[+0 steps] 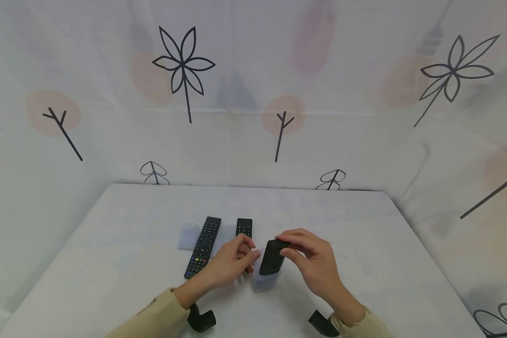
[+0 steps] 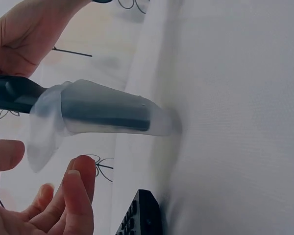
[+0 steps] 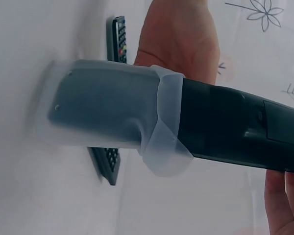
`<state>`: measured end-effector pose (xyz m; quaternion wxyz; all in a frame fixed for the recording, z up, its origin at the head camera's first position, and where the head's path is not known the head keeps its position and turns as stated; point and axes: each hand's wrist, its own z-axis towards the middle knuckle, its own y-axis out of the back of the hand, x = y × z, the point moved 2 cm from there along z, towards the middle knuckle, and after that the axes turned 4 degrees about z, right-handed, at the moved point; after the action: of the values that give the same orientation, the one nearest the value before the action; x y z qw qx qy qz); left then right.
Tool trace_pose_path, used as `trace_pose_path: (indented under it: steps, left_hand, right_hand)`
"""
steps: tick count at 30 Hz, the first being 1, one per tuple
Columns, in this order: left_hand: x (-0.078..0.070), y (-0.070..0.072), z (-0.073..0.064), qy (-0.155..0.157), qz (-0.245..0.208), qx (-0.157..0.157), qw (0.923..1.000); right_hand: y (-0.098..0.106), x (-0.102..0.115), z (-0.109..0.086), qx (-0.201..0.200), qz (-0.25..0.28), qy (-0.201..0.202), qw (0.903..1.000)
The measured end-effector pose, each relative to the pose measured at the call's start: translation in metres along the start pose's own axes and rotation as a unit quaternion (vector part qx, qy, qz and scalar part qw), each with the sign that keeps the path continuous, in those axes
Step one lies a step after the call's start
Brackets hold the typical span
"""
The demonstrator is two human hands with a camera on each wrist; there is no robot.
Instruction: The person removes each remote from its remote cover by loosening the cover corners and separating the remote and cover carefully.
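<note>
My right hand holds the upper end of a black remote control between thumb and fingers. The remote stands tilted, its lower part inside a translucent soft sleeve, whose far end meets the table in the left wrist view. At its mouth the sleeve's edge is folded over, with a loose flap. The back of the remote, with its battery cover, faces the right wrist camera. Beside the sleeve is my left hand, thumb and bent fingers apart, with nothing between them.
To the left, a long black remote lies on the white table. A shorter black remote lies behind my left hand, partly hidden. Translucent sleeves lie flat near them. A patterned cloth hangs behind the table.
</note>
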<state>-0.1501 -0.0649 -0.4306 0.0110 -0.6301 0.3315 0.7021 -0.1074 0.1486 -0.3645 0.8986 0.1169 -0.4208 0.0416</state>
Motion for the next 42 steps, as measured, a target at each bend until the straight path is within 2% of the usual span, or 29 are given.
trace_pose_path:
  steps: [4,10,17,24,28,32,36,42]
  left_hand:
    - [-0.003,0.001,0.001,0.001,0.019,0.001,0.9998]
    - [-0.008,0.001,0.001,-0.022,0.048,0.006,0.9986]
    - [-0.012,0.004,-0.001,-0.02,-0.002,-0.016,0.9997]
    - [-0.013,0.01,-0.004,-0.011,-0.041,-0.049,0.9979]
    - [-0.014,0.013,-0.004,-0.004,-0.051,-0.057,0.9971]
    - [-0.016,0.015,-0.007,-0.01,-0.047,-0.071,0.9963]
    - [-0.017,0.018,-0.008,-0.016,-0.039,-0.089,0.9952]
    - [-0.019,0.022,-0.009,-0.017,-0.051,-0.112,0.9923]
  right_hand:
    - [0.0,0.002,0.0,0.009,0.022,0.002,0.9997]
    - [0.0,0.006,0.0,0.011,0.032,0.009,0.9994]
    - [0.004,0.004,-0.002,-0.006,0.014,0.003,0.9999]
    - [0.011,0.002,-0.001,-0.025,0.031,0.037,0.9985]
    - [0.014,0.0,-0.002,-0.036,0.032,0.038,0.9981]
    - [0.017,-0.002,-0.003,-0.047,0.026,0.04,0.9977]
    - [0.02,-0.004,-0.006,-0.058,0.019,0.033,0.9976]
    - [0.025,-0.008,-0.01,-0.075,-0.011,-0.02,0.9969]
